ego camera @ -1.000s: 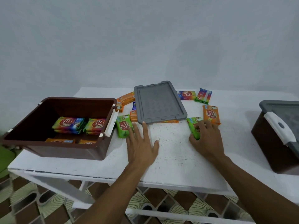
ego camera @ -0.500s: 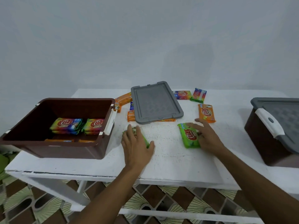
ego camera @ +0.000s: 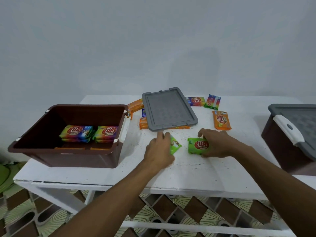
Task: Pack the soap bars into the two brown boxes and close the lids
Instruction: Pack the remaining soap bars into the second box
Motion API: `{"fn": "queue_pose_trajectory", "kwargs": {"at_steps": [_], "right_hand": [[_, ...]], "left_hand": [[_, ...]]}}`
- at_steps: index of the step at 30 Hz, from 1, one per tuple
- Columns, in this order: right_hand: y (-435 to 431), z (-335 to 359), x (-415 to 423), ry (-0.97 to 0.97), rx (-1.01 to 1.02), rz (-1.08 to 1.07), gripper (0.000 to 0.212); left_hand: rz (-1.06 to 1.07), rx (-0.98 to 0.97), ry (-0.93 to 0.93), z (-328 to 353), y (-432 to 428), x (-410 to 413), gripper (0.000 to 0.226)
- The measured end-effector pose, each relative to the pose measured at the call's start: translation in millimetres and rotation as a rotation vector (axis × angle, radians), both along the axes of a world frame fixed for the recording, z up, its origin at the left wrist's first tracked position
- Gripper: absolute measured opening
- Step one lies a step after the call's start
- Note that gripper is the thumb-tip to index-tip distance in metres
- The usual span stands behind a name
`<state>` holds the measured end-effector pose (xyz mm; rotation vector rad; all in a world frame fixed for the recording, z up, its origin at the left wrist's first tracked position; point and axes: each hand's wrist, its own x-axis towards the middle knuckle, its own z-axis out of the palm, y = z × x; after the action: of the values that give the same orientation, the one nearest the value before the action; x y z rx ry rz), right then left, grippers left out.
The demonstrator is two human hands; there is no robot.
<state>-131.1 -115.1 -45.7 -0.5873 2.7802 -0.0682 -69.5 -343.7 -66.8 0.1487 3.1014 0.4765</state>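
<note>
Left hand (ego camera: 158,149) is curled over a green soap bar (ego camera: 175,145). Right hand (ego camera: 217,144) has its fingers wrapped round a second green soap bar (ego camera: 197,145). Both bars are just in front of the gray lid (ego camera: 168,109), which lies flat on the tabletop (ego camera: 188,171). So this is mid-pickup, I'd say.

The open brown box (ego camera: 68,158) sits left of the lid with a few rainbow bars (ego camera: 77,132) inside and loads of room. The other brown box (ego camera: 273,142), well right of the lid, has its cover on. Left to pack: an orange bar (ego camera: 221,120) right of the lid, more behind it, and some poking out from under it.

Next move, my guess: lift both greens, swing them left over the box wall, and set them flat beside the stacks.
</note>
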Motion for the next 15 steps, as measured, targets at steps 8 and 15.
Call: {"fn": "queue_pose_trajectory", "kwargs": {"at_steps": [8,15], "right_hand": [[-38.5,23.8,-1.1,0.095,-0.262,-0.142,0.059],[-140.6,82.5,3.9,0.094,-0.565,-0.056,0.038]], "left_hand": [[-0.213,0.064,0.091,99.1,-29.8,-6.4,0.075],[-0.254,0.128,0.074,149.2,-149.6,-18.3,0.048]]}}
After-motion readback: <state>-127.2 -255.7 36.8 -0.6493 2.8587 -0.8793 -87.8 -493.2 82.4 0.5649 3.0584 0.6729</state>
